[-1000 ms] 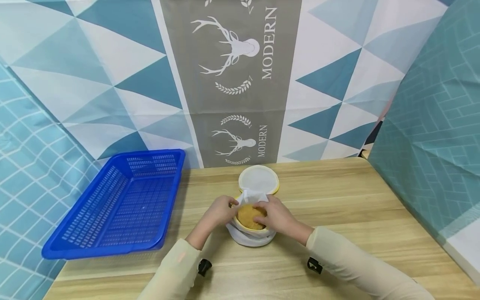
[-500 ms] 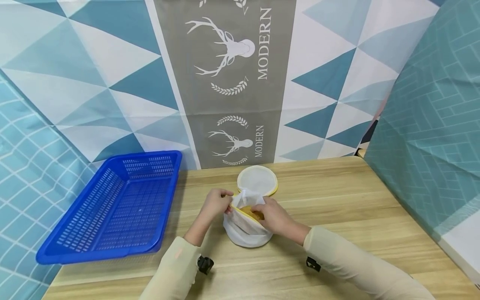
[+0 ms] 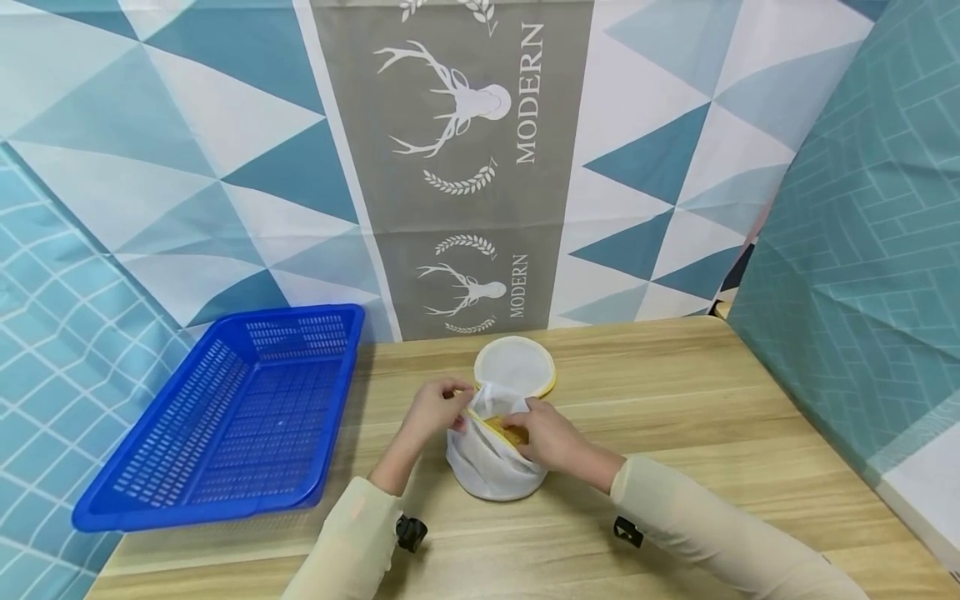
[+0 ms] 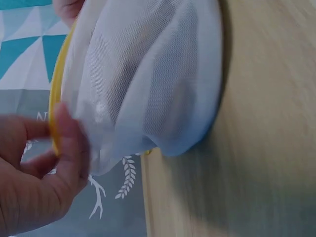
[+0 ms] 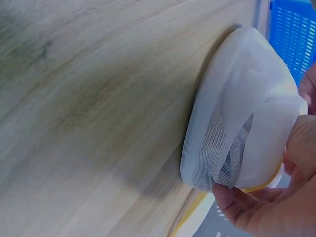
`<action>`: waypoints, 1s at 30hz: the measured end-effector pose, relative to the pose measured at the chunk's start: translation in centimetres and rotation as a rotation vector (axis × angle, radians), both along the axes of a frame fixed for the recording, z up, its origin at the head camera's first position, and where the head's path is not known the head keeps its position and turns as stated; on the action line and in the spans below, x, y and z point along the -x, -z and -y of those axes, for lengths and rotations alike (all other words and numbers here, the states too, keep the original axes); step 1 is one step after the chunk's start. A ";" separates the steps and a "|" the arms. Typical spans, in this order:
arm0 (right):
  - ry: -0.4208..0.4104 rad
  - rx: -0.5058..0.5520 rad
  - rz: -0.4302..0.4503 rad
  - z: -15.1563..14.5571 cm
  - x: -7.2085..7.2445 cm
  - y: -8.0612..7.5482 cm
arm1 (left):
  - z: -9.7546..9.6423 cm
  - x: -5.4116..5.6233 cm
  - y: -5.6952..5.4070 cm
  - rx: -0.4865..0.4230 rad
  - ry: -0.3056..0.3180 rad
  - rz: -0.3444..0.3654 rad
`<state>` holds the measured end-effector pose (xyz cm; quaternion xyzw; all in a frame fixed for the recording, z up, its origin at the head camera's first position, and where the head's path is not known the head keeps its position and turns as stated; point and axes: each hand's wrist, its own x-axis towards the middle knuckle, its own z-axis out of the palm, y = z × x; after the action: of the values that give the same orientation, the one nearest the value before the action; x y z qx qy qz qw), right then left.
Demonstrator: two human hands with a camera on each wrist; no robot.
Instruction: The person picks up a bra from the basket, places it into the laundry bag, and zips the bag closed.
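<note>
A white mesh laundry bag with a yellow-trimmed mouth stands on the table, its round lid folded back behind it. Inside lies something orange-yellow and soft-looking, mostly hidden by the raised near wall. My left hand pinches the yellow rim on the left between thumb and fingers; the left wrist view shows this rim from the side. My right hand grips the rim on the right, its thumb side over the opening. In the right wrist view, its fingertips press the mesh wall close to the rim.
A large blue plastic basket stands at the left of the wooden table. Patterned cloth hangs behind the table and at both sides. A black strap piece hangs below the left sleeve, another below the right.
The left hand has drawn the bag's near rim up, so the wall covers more of the orange-yellow thing. The right fingers have shifted from on top of it to the right rim.
</note>
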<state>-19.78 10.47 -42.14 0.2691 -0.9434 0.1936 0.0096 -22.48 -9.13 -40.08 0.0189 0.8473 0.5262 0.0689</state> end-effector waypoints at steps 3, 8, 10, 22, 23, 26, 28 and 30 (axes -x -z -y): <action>0.011 0.033 0.046 -0.3 0.4 0.1 | -0.2 -0.4 0.4 0.097 0.099 0.002; 0.003 0.094 0.117 -1.1 0.9 -0.5 | -0.6 -0.9 0.7 0.166 0.177 0.014; 0.007 0.128 0.133 -1.6 1.1 -0.8 | -0.8 -0.9 0.9 0.188 0.181 0.012; 0.231 0.308 0.220 -3.1 3.0 -2.3 | -1.9 -1.1 1.2 0.296 0.177 -0.017; 0.236 0.314 0.232 -3.1 3.0 -2.4 | -1.9 -1.2 1.2 0.297 0.176 -0.016; 0.192 0.306 0.276 -3.4 3.1 -2.3 | -1.8 -1.3 1.2 0.285 0.177 -0.012; 0.103 0.280 0.309 -3.7 3.0 -2.4 | -1.7 -1.3 1.3 0.281 0.177 -0.010; 0.017 0.247 0.350 -3.9 2.8 -2.5 | -1.7 -1.3 1.4 0.278 0.174 -0.002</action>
<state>-22.56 14.40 -39.61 0.2202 -0.9020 0.3514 -0.1199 -21.21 -7.46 -41.44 0.0832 0.9073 0.3958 0.1154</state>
